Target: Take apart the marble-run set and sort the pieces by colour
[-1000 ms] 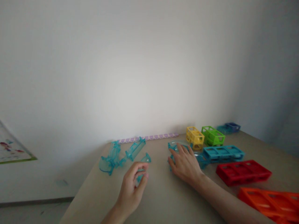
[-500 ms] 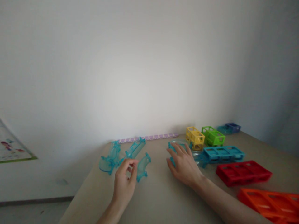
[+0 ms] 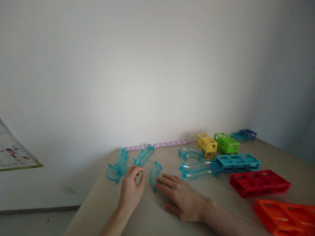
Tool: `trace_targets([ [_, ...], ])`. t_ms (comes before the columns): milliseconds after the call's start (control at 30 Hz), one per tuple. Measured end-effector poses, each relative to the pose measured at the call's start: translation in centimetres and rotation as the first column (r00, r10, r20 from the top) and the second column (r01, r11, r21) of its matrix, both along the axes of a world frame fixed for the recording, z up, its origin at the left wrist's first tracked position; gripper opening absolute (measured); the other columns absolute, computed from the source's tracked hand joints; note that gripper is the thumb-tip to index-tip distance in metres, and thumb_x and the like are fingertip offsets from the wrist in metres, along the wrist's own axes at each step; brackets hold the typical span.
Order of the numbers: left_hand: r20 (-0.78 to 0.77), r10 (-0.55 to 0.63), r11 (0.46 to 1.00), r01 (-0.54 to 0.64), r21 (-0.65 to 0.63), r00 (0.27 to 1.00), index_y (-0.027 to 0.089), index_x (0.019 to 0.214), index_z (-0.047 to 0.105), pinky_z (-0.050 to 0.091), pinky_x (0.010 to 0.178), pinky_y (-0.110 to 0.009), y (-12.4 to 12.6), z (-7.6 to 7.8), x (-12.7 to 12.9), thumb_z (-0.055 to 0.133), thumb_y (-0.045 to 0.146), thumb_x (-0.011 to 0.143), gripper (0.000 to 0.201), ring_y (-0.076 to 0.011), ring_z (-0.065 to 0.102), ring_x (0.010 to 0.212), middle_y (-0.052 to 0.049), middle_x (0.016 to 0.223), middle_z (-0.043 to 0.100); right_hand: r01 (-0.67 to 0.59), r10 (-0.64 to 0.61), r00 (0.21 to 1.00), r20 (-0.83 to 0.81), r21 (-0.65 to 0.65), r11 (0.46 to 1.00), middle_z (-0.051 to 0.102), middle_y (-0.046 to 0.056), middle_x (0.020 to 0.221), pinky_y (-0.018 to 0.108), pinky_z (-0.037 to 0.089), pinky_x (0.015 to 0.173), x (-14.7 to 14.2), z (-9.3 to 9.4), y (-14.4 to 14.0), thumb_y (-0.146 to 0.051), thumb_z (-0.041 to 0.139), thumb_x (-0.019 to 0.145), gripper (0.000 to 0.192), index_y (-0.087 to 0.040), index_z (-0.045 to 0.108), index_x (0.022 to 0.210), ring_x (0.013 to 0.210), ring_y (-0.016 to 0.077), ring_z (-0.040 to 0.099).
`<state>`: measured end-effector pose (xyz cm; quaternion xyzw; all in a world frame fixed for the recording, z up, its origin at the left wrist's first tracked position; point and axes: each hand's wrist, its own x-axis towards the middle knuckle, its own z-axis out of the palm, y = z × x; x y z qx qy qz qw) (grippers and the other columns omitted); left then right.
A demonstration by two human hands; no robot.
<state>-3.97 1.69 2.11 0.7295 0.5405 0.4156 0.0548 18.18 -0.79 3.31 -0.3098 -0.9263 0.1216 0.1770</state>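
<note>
Curved piece: a clear teal track curve (image 3: 154, 175) lies on the table (image 3: 152, 219) between the two hands, its near end at the right fingertips
Right hand: the right hand (image 3: 183, 196) lies palm down, fingers loosely spread and pointing left; the fingertips (image 3: 159, 180) touch the near end of the curve, nothing gripped
Left hand: the left hand (image 3: 131, 190) stands just left of the curve, thumb and forefinger drawn together near the end of a straight teal chute (image 3: 144, 155); whether they pinch anything cannot be told
Left cluster: a further teal piece (image 3: 117, 165) lies beside the chute, behind the left hand
Right cluster: two teal bends (image 3: 195, 164) lie well apart from the hands, next to a blue frame (image 3: 237, 162)
Frames: yellow (image 3: 207, 145), green (image 3: 226, 143), red (image 3: 259, 182) and orange (image 3: 287, 214) frames sit along the right side
Strip: a lilac strip (image 3: 157, 145) runs along the wall edge
</note>
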Motion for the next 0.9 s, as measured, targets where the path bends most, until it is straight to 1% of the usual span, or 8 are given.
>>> trace_targets([
  [67, -0.038, 0.169, 0.979, -0.163, 0.124, 0.985, 0.018, 0.102, 0.061, 0.044, 0.085, -0.037, 1.0, -0.2, -1.4, 0.051, 0.028, 0.085, 0.023, -0.025, 0.057, 0.094, -0.01, 0.1, 0.062, 0.023, -0.023, 1.0, -0.001, 0.0, 1.0, 0.054, 0.01, 0.123, 0.039, 0.038, 0.098, 0.0, 0.2, 0.0, -0.035, 0.059, 0.084, 0.044, -0.021, 0.051, 0.125, 0.115, 0.0264, 0.048],
  [133, -0.114, 0.288, 0.95, -0.269, 0.158, 0.951, 0.015, 0.109, 0.061, 0.042, 0.091, -0.043, 2.0, -0.6, -2.6, 0.057, 0.032, 0.081, 0.033, -0.0295, 0.055, 0.101, -0.013, 0.104, 0.061, 0.065, -0.065, 0.998, 0.006, -0.004, 0.998, 0.058, 0.009, 0.109, 0.035, 0.043, 0.088, -0.1, 0.3, 0.0, -0.041, 0.061, 0.083, 0.036, -0.019, 0.056, 0.111, 0.101, 0.0245, 0.054],
  [233, -0.234, 0.342, 0.939, -0.325, 0.109, 0.91, 0.015, 0.102, 0.067, 0.044, 0.089, -0.044, 3.0, -1.3, -3.8, 0.061, 0.036, 0.078, 0.032, -0.0305, 0.058, 0.094, -0.013, 0.097, 0.065, 0.137, -0.137, 0.99, 0.033, 0.004, 0.991, 0.06, 0.007, 0.094, 0.033, 0.044, 0.076, -0.3, 0.5, -0.1, -0.054, 0.065, 0.076, 0.04, -0.018, 0.058, 0.092, 0.088, 0.0241, 0.055],
  [300, -0.238, 0.332, 0.943, -0.323, 0.078, 0.913, 0.015, 0.095, 0.069, 0.045, 0.086, -0.041, 3.4, -1.5, -4.2, 0.056, 0.036, 0.081, 0.028, -0.0288, 0.06, 0.089, -0.012, 0.092, 0.067, 0.181, -0.182, 0.982, 0.054, 0.028, 0.983, 0.06, 0.006, 0.088, 0.033, 0.043, 0.074, -0.5, 0.5, -0.2, -0.054, 0.067, 0.073, 0.039, -0.018, 0.056, 0.084, 0.084, 0.0236, 0.054],
  [500, 0.001, 0.377, 0.926, -0.377, -0.037, 0.926, 0.017, 0.08, 0.068, 0.044, 0.072, -0.033, 4.0, -1.4, -4.5, 0.047, 0.038, 0.084, 0.031, -0.0256, 0.062, 0.076, -0.012, 0.082, 0.068, 0.23, -0.232, 0.97, 0.076, 0.039, 0.972, 0.061, 0.006, 0.088, 0.03, 0.04, 0.073, -0.8, 0.5, -0.8, -0.028, 0.061, 0.077, 0.014, -0.017, 0.056, 0.084, 0.082, 0.021, 0.054],
  [667, 0.163, 0.437, 0.898, -0.42, -0.129, 0.884, 0.018, 0.068, 0.062, 0.037, 0.062, -0.03, 4.1, -1.1, -4.7, 0.048, 0.034, 0.083, 0.026, -0.0235, 0.058, 0.062, -0.008, 0.063, 0.066, 0.218, -0.216, 0.976, 0.042, -0.049, 0.975, 0.062, 0.008, 0.096, 0.03, 0.04, 0.076, -0.6, 0.6, -0.7, -0.031, 0.064, 0.077, 0.025, -0.017, 0.058, 0.097, 0.088, 0.0224, 0.055],
  [800, 0.366, 0.454, 0.891, -0.412, -0.19, 0.812, 0.02, 0.065, 0.056, 0.035, 0.06, -0.03, 4.1, -0.8, -4.7, 0.051, 0.032, 0.082, 0.021, -0.0224, 0.056, 0.059, -0.004, 0.056, 0.062, 0.255, -0.259, 0.966, -0.015, -0.14, 0.957, 0.062, 0.009, 0.1, 0.032, 0.041, 0.079, -0.5, 0.1, -0.6, -0.028, 0.07, 0.074, 0.033, -0.017, 0.06, 0.103, 0.092, 0.024, 0.055],
  [900, 0.563, 0.412, 0.911, -0.343, -0.229, 0.717, 0.019, 0.073, 0.055, 0.038, 0.056, -0.028, 4.0, -0.7, -4.2, 0.05, 0.034, 0.083, 0.019, -0.0186, 0.055, 0.056, -0.002, 0.06, 0.062, 0.28, -0.34, 0.922, -0.188, -0.284, 0.917, 0.064, 0.008, 0.098, 0.032, 0.043, 0.078, -0.8, -0.9, -0.2, -0.02, 0.068, 0.071, 0.03, -0.016, 0.062, 0.101, 0.088, 0.0222, 0.057],
])
